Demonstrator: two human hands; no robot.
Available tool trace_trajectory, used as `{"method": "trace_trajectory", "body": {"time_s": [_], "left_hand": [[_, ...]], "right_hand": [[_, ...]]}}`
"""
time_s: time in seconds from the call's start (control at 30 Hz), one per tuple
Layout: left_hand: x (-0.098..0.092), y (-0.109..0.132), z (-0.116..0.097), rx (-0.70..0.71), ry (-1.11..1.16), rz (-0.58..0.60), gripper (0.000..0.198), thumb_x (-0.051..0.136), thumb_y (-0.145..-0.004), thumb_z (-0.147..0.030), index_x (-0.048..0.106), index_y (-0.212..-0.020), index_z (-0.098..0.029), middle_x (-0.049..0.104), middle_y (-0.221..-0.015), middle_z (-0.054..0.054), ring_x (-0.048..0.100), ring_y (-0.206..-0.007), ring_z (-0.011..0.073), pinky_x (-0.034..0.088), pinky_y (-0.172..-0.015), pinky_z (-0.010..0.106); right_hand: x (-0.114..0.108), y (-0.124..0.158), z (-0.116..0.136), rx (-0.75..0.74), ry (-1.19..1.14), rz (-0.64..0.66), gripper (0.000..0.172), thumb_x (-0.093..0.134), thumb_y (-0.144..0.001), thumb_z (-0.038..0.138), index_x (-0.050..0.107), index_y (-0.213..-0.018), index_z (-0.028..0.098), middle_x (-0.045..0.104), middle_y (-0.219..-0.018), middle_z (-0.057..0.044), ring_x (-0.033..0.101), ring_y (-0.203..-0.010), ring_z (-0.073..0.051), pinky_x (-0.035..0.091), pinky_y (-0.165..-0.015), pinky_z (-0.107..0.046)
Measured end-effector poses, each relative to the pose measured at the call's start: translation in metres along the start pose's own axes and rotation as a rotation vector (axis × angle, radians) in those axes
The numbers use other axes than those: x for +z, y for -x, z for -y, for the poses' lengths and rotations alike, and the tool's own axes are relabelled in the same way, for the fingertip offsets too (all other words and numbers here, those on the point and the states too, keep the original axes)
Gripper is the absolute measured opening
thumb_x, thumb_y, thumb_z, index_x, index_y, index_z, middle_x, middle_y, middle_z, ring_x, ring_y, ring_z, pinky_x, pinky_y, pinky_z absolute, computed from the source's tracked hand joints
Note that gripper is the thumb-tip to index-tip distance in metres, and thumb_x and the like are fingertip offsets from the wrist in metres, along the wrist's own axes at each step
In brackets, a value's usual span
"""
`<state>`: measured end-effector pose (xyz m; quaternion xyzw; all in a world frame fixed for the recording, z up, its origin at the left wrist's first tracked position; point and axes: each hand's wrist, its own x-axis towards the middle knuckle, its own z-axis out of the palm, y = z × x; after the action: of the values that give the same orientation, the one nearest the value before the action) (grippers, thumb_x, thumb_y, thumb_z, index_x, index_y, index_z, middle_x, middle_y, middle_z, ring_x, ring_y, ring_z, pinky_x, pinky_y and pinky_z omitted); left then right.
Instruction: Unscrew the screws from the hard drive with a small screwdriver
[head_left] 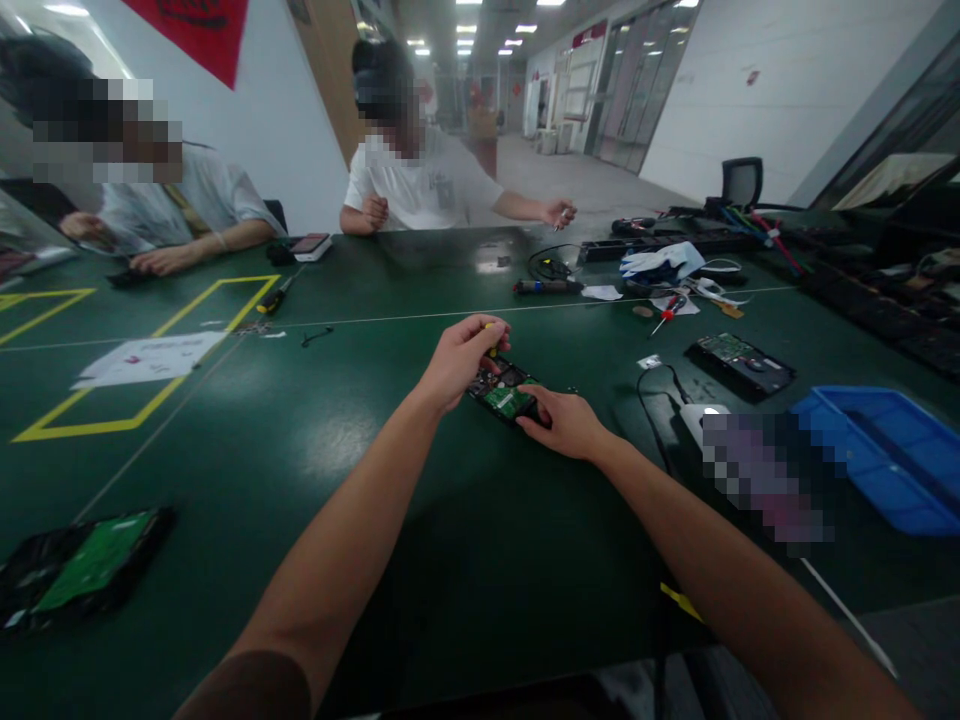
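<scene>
A hard drive (pixel 508 398) with a green circuit board lies on the dark green table in front of me. My left hand (pixel 469 358) is closed above its far left end, with fingers pinched on a small screwdriver (pixel 492 342); only part of the yellow handle shows and the tip is hidden. My right hand (pixel 564 422) grips the drive's near right end, thumb at the near edge and fingers over the board. Part of the drive is covered by my fingers.
Other hard drives lie at the left front (pixel 94 565) and to the right (pixel 741 365). A blue tray (pixel 885 450) stands at the right, beside a cabled, pixelated object (pixel 765 480). A red-handled screwdriver (pixel 670 312) and gloves (pixel 664 262) lie farther back. Two people sit across the table.
</scene>
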<state>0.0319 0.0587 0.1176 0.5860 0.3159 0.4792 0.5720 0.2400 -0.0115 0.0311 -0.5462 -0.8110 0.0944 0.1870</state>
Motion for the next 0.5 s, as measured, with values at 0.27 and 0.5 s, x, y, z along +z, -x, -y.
{"method": "trace_trajectory", "body": {"time_s": [0.27, 0.5], "left_hand": [[-0.0068, -0.0017, -0.0016, 0.009, -0.084, -0.064, 0.022, 0.064, -0.088, -0.035, 0.078, -0.095, -0.019, 0.069, -0.103, 0.009, 0.061, -0.091, 0.0185, 0.046, -0.054, 0.021], [-0.0043, 0.0008, -0.0049, -0.064, 0.062, 0.006, 0.018, 0.063, -0.088, -0.031, 0.067, -0.103, -0.021, 0.066, -0.094, 0.005, 0.064, -0.085, 0.0172, 0.05, -0.057, 0.023]], "right_hand": [[0.0005, 0.0009, -0.001, 0.024, -0.049, 0.0, 0.042, 0.062, -0.096, 0.04, 0.053, -0.132, 0.021, 0.066, -0.076, 0.003, 0.06, -0.066, -0.015, 0.037, -0.061, -0.027], [-0.0009, 0.0005, -0.0014, 0.024, -0.046, 0.006, 0.029, 0.06, -0.096, 0.035, 0.053, -0.121, 0.021, 0.064, -0.077, 0.003, 0.059, -0.065, -0.015, 0.036, -0.061, -0.027]]}}
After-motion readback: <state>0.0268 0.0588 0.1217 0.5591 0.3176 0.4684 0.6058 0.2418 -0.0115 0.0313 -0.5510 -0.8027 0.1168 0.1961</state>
